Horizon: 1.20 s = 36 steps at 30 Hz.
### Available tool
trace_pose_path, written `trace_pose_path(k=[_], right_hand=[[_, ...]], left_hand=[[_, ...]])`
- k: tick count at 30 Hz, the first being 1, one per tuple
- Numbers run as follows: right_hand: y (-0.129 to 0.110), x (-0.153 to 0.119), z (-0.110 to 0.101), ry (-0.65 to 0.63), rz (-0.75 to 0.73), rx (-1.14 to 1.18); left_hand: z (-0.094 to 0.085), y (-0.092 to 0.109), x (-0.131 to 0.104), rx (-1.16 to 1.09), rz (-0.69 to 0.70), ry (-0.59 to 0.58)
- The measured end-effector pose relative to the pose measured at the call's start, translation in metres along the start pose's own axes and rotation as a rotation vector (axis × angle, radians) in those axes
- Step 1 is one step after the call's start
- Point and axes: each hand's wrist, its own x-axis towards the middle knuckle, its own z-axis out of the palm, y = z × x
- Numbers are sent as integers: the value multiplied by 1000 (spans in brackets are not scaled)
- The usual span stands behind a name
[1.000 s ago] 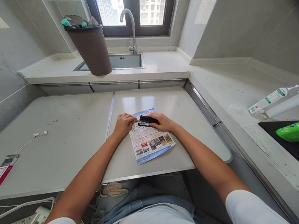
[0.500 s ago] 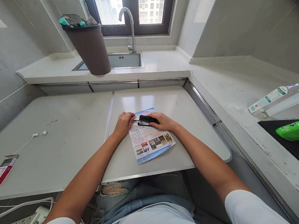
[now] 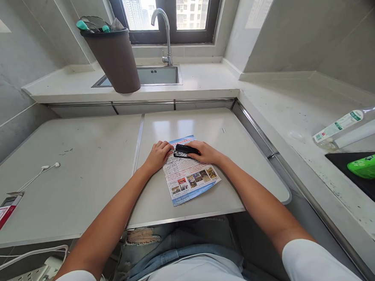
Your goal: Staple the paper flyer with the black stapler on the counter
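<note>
A stack of printed leaflets (image 3: 190, 176) with blue borders and small photos lies on the white table (image 3: 96, 164) in front of me. A black stapler (image 3: 185, 151) sits across the stack's far edge. My right hand (image 3: 204, 153) is closed over the stapler from the right. My left hand (image 3: 158, 155) rests at the stack's top left corner, fingers curled against the stapler's front end and the paper.
White earphones (image 3: 45, 169) and a red-and-white box (image 3: 1, 213) lie at the table's left. A brown bin (image 3: 116, 57) stands by the sink (image 3: 157, 76) and tap. On the right counter lie a clear bottle (image 3: 350, 125) and a green object (image 3: 372, 165).
The stapler's front end has closed down onto the leaflets under my hands; its silver tip no longer shows. Both hands stay at the stack's far edge.
</note>
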Motion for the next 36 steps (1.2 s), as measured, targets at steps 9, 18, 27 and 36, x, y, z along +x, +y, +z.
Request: trace_pose_path(k=[9,18,27,36], right_hand=[[-1,1,-1,-1,-1,5],[-2,0,-2,-4,10,20],[-2,1,-2,-6,5,20],[-4,1,-3,-7,3,27]], left_hand=[[-3,4,-1,30,-18,4],[-4,4,0,-33,-88,33],[-7,4,0,-21,-83,5],[-5,0,-2,-87,-105,46]])
